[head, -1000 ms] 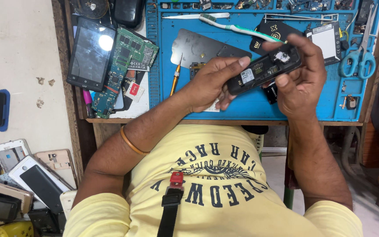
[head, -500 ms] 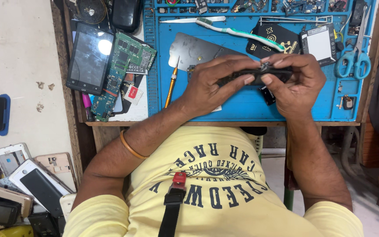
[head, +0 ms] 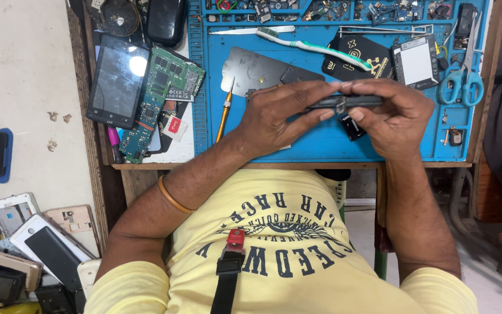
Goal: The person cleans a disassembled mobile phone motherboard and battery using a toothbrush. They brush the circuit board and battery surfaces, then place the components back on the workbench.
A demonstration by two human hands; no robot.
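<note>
Over blue mat [head: 321, 148], both hands are pinching a dark phone [head: 344, 103] edge-on, lying crosswise: left hand [head: 277, 119] and right hand [head: 393, 119] gripping opposite ends.

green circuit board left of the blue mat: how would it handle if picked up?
The circuit board looks thin and flat, so probably light and stiff. Bare parts cover its face, so likely fragile. It overlaps the black phone beside it, so lifting may nudge that.
</note>
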